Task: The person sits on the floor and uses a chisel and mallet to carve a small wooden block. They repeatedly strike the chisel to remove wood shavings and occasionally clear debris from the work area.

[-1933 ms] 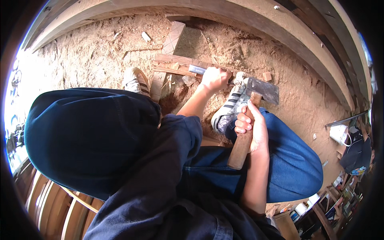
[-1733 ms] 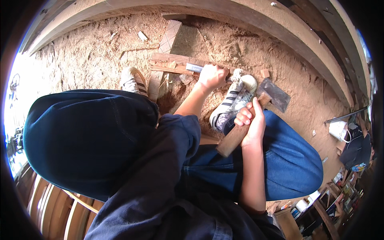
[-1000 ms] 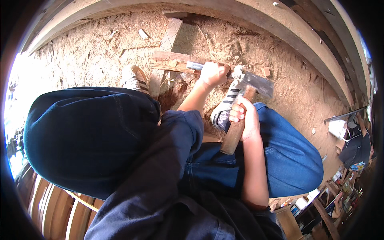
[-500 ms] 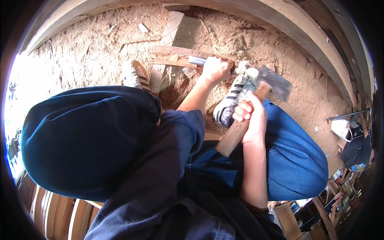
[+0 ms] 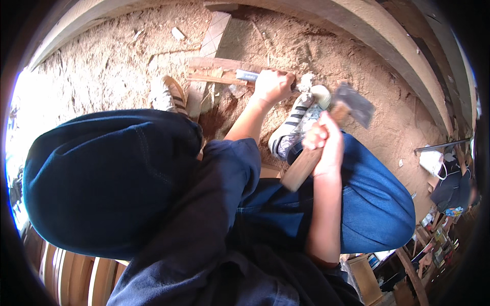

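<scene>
Dirt floor [image 5: 393, 122]; left fingers [image 5: 289, 79] clench crosswise chisel [image 5: 247, 75], pointing left; right fingers [image 5: 315, 136] clench slanted hatchet [image 5: 306, 166].

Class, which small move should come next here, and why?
Probably tap the frayed end of the chisel with the wood-handled tool: the left hand grips the chisel over the wooden board, and the right hand holds the tool, its metal head apart from that end.

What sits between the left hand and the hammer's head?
In the head view, the chisel's frayed pale end and the right sneaker's toe show between the left hand and the hammer's dark head.
</scene>
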The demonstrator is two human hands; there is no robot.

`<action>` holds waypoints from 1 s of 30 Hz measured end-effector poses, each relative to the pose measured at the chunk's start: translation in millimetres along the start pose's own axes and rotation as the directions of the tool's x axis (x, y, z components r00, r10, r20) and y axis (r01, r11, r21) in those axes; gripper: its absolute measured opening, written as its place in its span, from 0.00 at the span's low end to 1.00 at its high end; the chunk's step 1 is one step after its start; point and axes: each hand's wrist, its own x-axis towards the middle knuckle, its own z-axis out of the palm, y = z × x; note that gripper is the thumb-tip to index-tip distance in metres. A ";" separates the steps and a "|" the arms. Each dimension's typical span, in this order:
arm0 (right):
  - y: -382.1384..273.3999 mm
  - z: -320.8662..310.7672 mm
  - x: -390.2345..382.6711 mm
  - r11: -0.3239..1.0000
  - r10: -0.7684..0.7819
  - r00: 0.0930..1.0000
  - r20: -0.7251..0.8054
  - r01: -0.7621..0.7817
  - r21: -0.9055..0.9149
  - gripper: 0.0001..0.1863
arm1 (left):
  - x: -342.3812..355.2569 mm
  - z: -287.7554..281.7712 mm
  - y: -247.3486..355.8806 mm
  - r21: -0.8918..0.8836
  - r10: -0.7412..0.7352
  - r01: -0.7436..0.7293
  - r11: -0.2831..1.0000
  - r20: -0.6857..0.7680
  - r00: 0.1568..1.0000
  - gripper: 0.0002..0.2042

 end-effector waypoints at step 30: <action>10.1 -10.7 10.2 0.976 0.187 0.981 0.054 -0.180 -0.120 0.14 | -0.4 -2.1 0.7 0.063 -0.066 0.060 0.996 0.103 0.993 0.10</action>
